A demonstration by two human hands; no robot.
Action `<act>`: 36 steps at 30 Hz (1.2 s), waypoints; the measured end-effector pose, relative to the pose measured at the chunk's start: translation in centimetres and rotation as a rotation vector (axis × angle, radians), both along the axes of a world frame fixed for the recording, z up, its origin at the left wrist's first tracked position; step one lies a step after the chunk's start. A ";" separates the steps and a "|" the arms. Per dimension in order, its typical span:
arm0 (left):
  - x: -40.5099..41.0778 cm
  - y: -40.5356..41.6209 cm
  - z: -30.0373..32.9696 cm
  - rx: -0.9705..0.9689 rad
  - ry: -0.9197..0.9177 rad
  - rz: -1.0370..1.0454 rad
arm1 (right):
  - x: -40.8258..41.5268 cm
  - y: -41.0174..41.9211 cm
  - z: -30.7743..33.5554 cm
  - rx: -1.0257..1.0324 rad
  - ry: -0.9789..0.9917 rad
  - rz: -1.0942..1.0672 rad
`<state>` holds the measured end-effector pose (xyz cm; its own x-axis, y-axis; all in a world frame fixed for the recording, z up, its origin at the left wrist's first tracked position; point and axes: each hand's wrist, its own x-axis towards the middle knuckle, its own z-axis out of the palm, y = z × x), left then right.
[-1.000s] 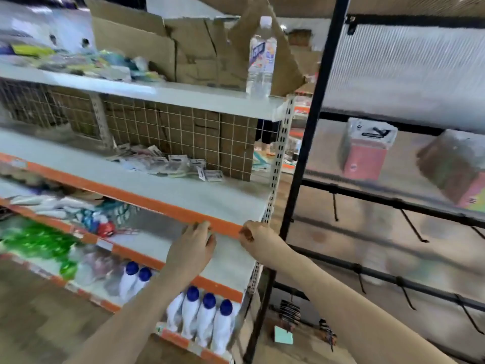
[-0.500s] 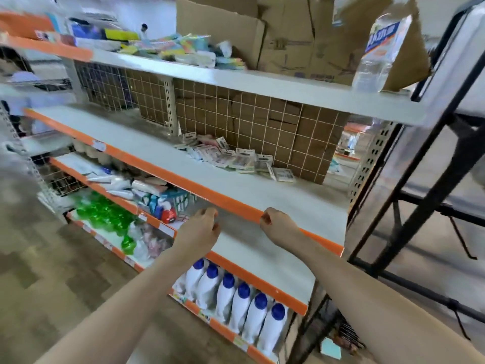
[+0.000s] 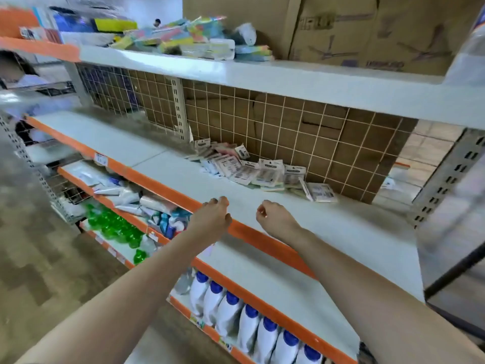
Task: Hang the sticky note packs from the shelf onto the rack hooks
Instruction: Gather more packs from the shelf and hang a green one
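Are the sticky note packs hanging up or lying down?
Lying down: the sticky note packs sit heaped on the shelf by the wire grid.

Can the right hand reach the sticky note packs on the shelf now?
Probably yes. The right hand is empty at the shelf edge, and only bare shelf lies between it and the packs.

Smooth painted metal shelf; glossy film-wrapped sticky note packs; matt cardboard box; wire grid.
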<state>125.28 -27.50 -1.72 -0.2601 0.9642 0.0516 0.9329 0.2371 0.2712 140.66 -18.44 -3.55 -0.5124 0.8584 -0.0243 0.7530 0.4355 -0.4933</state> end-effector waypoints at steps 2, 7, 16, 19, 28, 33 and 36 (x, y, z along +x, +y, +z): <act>-1.0 2.9 0.1 -0.040 0.013 -0.009 | -1.2 2.6 -0.2 0.001 -0.033 -0.015; -3.1 9.1 -0.6 -0.052 -0.014 -0.037 | -3.8 8.0 -0.9 0.020 -0.091 -0.057; -4.8 17.1 -2.5 -0.083 -0.012 -0.137 | -6.5 12.9 -2.3 0.212 -0.279 -0.110; -5.2 19.6 -3.3 -0.075 -0.016 -0.190 | -7.2 13.8 -2.9 0.235 -0.340 -0.168; -6.8 23.3 -4.8 -0.178 0.005 -0.296 | -10.5 15.7 -3.3 0.288 -0.516 -0.368; -6.8 23.7 -4.9 -0.182 0.102 -0.365 | -11.4 14.7 -3.7 0.319 -0.539 -0.405; -7.2 23.3 -4.8 -0.133 0.147 -0.412 | -11.5 13.1 -4.1 0.356 -0.529 -0.414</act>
